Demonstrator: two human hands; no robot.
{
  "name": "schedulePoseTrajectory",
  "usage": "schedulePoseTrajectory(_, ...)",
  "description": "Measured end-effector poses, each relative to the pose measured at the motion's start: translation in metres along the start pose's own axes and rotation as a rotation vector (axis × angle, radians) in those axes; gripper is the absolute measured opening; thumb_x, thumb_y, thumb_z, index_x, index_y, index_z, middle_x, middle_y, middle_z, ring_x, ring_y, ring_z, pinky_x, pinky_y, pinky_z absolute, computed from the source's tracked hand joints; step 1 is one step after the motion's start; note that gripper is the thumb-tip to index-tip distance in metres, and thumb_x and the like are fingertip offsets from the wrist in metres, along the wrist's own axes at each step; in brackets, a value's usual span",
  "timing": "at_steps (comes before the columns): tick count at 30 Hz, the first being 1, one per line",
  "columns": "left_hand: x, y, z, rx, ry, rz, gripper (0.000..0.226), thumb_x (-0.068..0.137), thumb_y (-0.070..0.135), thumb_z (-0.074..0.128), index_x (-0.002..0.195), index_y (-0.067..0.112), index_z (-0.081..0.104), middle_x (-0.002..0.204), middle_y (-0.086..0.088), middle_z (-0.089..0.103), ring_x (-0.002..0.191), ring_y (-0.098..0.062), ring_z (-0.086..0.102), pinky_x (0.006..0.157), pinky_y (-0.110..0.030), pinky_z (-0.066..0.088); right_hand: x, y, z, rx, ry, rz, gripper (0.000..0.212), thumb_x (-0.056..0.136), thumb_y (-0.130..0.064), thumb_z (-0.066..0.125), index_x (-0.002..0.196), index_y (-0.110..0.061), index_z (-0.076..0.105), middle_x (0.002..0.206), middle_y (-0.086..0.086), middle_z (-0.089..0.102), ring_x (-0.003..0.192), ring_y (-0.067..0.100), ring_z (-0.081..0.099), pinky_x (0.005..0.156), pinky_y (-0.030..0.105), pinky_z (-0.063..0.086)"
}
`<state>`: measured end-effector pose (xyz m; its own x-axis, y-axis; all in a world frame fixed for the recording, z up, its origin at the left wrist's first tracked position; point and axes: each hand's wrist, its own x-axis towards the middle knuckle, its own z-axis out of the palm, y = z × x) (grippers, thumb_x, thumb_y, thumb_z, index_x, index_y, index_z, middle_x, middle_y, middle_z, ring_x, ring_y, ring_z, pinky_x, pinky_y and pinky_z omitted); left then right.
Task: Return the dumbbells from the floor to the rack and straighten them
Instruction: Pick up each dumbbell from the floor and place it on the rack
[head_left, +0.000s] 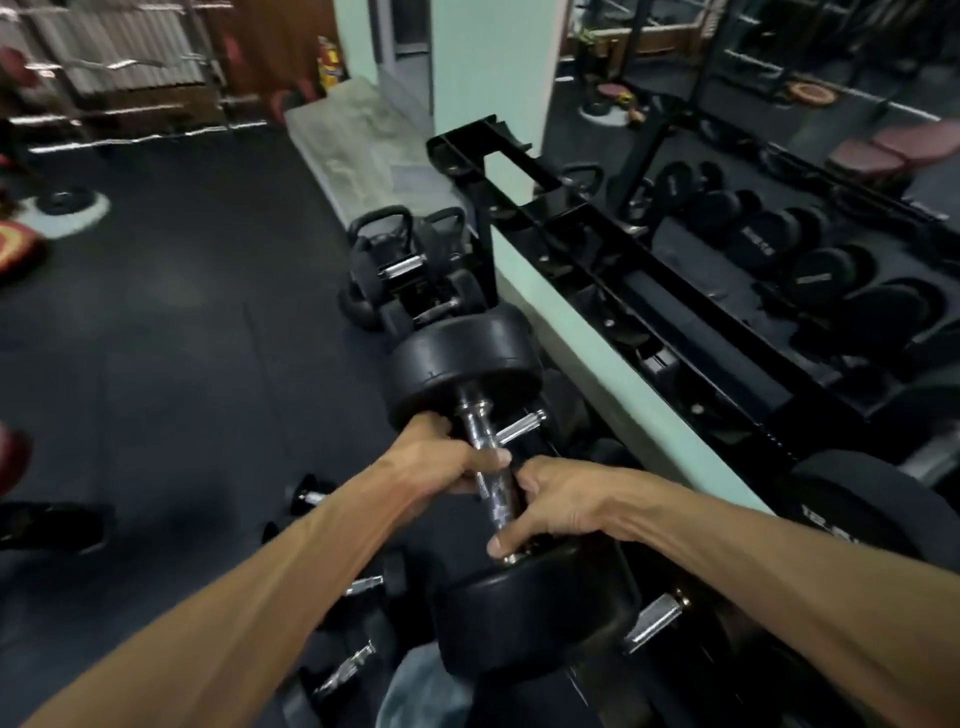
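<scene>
Beside the black steel rack (597, 244), left hand (452, 462) and right hand (550, 504) both curl around a round-headed rubber dumbbell's (462, 364) chrome handle.

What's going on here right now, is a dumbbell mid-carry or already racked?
Mid-carry. The person grips the chrome handle of a large black dumbbell with both hands: the left hand nearer the far head, the right hand nearer the near head. It is held in the air beside the rack, whose top tier looks unoccupied along this stretch. More dumbbells show below, and kettlebells sit at the rack's far end.
</scene>
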<state>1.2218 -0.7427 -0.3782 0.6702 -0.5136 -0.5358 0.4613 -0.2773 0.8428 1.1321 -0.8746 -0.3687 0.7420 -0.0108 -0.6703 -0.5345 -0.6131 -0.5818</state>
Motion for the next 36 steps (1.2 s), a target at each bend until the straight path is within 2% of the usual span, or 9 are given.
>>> schedulePoseTrajectory(2, 0.032, 0.022, 0.017, 0.064, -0.086, 0.012, 0.043, 0.071, -0.005, 0.080, 0.106, 0.000, 0.056, 0.103, -0.013, 0.067, 0.083, -0.023, 0.072, 0.058, -0.027, 0.057, 0.003, 0.009, -0.027, 0.069, 0.049, 0.053, 0.035, 0.068, -0.037, 0.086, 0.090, -0.023, 0.063, 0.087, -0.009, 0.065, 0.083, 0.008, 0.060, 0.076, 0.023, 0.048)
schedulePoseTrajectory(4, 0.060, 0.045, 0.032, 0.135, -0.149, 0.020, 0.041, 0.069, 0.001, 0.082, 0.103, 0.002, 0.058, 0.095, -0.009, 0.068, 0.079, -0.018, 0.071, 0.055, -0.022, 0.054, 0.009, 0.019, -0.053, 0.124, 0.116, 0.128, 0.058, 0.058, -0.043, 0.088, 0.107, -0.020, 0.067, 0.104, -0.004, 0.072, 0.099, 0.014, 0.066, 0.092, 0.031, 0.052)
schedulePoseTrajectory(7, 0.096, 0.079, 0.063, 0.241, -0.283, 0.036, 0.037, 0.071, 0.002, 0.081, 0.104, -0.002, 0.063, 0.088, -0.009, 0.070, 0.075, -0.016, 0.070, 0.056, -0.020, 0.056, 0.017, 0.040, -0.088, 0.200, 0.164, 0.197, 0.073, 0.042, -0.052, 0.087, 0.106, -0.022, 0.070, 0.104, -0.004, 0.076, 0.102, 0.017, 0.070, 0.099, 0.041, 0.052)
schedulePoseTrajectory(11, 0.133, 0.107, 0.115, 0.297, -0.402, 0.027, 0.037, 0.069, -0.002, 0.082, 0.100, -0.005, 0.063, 0.092, -0.019, 0.071, 0.080, -0.026, 0.074, 0.074, -0.041, 0.062, 0.007, 0.066, -0.130, 0.276, 0.257, 0.272, 0.078, 0.039, -0.055, 0.085, 0.108, -0.022, 0.070, 0.104, -0.005, 0.075, 0.102, 0.016, 0.069, 0.100, 0.040, 0.051)
schedulePoseTrajectory(15, 0.153, 0.127, 0.167, 0.358, -0.516, 0.034, 0.027, 0.073, -0.008, 0.077, 0.092, 0.000, 0.060, 0.074, -0.007, 0.064, 0.051, -0.006, 0.067, 0.047, -0.018, 0.052, -0.007, 0.093, -0.160, 0.350, 0.330, 0.319, 0.070, 0.042, -0.052, 0.085, 0.102, -0.019, 0.072, 0.099, -0.002, 0.075, 0.096, 0.018, 0.070, 0.096, 0.040, 0.054)
schedulePoseTrajectory(18, 0.170, 0.134, 0.205, 0.420, -0.568, 0.040, 0.028, 0.070, -0.006, 0.080, 0.090, 0.001, 0.060, 0.080, -0.010, 0.066, 0.067, -0.015, 0.072, 0.060, -0.029, 0.059, -0.012, 0.121, -0.177, 0.403, 0.377, 0.330, 0.077, 0.037, -0.054, 0.084, 0.105, -0.019, 0.071, 0.103, -0.002, 0.076, 0.100, 0.020, 0.070, 0.098, 0.042, 0.052)
schedulePoseTrajectory(23, 0.198, 0.140, 0.258, 0.486, -0.597, 0.055, 0.039, 0.059, 0.000, 0.086, 0.091, 0.002, 0.065, 0.091, -0.018, 0.073, 0.088, -0.034, 0.072, 0.085, -0.050, 0.057, -0.022, 0.149, -0.204, 0.486, 0.478, 0.368, 0.048, 0.061, -0.035, 0.088, 0.103, -0.017, 0.069, 0.102, 0.000, 0.073, 0.099, 0.020, 0.067, 0.096, 0.037, 0.052)
schedulePoseTrajectory(27, 0.223, 0.148, 0.287, 0.557, -0.709, 0.044, 0.032, 0.064, 0.000, 0.084, 0.091, 0.003, 0.066, 0.091, -0.014, 0.073, 0.087, -0.028, 0.073, 0.078, -0.040, 0.059, -0.023, 0.167, -0.220, 0.538, 0.522, 0.379, 0.032, 0.072, -0.030, 0.086, 0.088, -0.028, 0.058, 0.089, -0.009, 0.063, 0.082, 0.009, 0.059, 0.069, 0.022, 0.044)
schedulePoseTrajectory(36, 0.279, 0.150, 0.338, 0.756, -0.874, 0.011, 0.050, 0.058, 0.013, 0.089, 0.101, 0.011, 0.065, 0.097, -0.005, 0.072, 0.098, -0.027, 0.068, 0.094, -0.045, 0.053, -0.003, 0.194, -0.239, 0.751, 0.634, 0.502, 0.058, 0.068, -0.030, 0.088, 0.119, -0.026, 0.062, 0.105, -0.002, 0.071, 0.097, 0.017, 0.067, 0.093, 0.037, 0.055)
